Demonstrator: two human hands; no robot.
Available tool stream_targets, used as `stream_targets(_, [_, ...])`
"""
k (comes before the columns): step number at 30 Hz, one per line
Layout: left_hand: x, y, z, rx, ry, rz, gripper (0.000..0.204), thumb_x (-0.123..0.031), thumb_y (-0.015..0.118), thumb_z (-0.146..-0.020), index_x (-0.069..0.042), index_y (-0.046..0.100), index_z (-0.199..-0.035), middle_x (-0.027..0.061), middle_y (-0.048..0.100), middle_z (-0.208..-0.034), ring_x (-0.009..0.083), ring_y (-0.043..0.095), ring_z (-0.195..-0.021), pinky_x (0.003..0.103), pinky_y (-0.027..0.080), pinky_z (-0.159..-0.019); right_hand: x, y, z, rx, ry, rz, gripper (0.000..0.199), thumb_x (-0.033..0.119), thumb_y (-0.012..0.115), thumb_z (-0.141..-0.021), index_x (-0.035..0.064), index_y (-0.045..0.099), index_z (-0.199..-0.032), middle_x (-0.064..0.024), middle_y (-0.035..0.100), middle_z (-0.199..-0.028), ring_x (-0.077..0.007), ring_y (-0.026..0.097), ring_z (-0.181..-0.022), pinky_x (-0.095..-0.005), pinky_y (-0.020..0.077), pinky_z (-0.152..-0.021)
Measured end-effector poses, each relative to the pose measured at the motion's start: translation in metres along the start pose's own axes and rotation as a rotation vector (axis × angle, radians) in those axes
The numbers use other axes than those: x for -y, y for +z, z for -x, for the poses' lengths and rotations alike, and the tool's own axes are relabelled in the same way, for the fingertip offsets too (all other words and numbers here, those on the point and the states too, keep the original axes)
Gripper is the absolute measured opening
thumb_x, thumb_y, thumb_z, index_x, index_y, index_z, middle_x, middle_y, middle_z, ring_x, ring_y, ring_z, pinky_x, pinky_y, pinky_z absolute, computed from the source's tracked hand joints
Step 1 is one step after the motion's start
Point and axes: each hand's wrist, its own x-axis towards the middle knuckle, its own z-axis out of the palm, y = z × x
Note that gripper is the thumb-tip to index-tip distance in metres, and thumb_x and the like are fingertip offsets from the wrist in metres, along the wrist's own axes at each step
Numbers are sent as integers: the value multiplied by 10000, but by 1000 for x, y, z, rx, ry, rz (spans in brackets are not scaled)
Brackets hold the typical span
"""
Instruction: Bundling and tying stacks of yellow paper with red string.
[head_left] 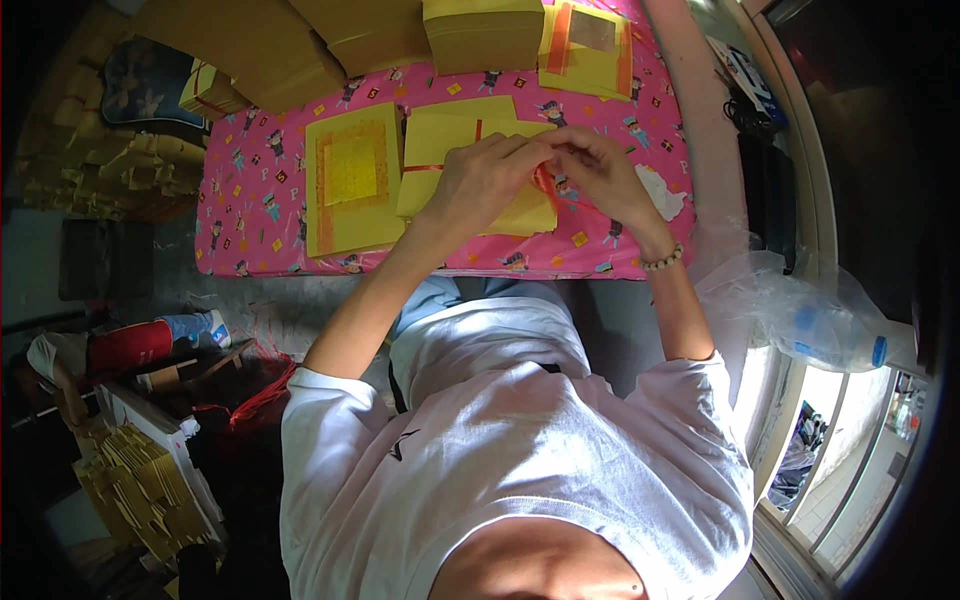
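Observation:
A stack of yellow paper [430, 135] lies on the pink table in front of me, with a red ribbon [545, 180] running across it both ways. My left hand [490, 172] rests over the stack's right part, its fingers closed in a pinch on the ribbon. Close beside it, my right hand [603, 180] pinches the same ribbon above the stack's right edge. The ribbon bunches between the fingertips, and a loose end trails to the right. How the strands cross is hidden by the fingers. Left of the stack lies another yellow sheet pile [352, 220] with an orange-bordered square.
Tall yellow-brown paper stacks [485, 40] line the table's far side, and an orange-striped pile [585, 75] lies far right. A crumpled white scrap [660, 192] sits near the right edge. Clear plastic bags [820, 325] hang by the window. At lower left, another person [130, 348] is near stacked paper.

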Motion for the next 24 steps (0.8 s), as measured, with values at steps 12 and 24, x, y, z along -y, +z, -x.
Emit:
stream_targets(12, [-3, -3, -2, -26, -168, 177, 221, -18, 677, -698, -97, 633, -899, 42, 536, -814, 227, 600, -668, 337, 498, -538, 6, -3, -2, 50, -309, 379, 108, 89, 622, -855, 19, 615, -936, -37, 479, -801, -119, 539, -666, -273, 427, -569])
stream_targets(24, [-3, -29, 10, 35, -280, 171, 108, 19, 640, -645, -52, 615, -722, 54, 614, -764, 264, 572, -762, 368, 459, -677, 17, -6, 5, -82, -569, 1009, 142, 19, 625, -725, 28, 539, -837, -104, 479, -748, -283, 557, -630, -384, 435, -533])
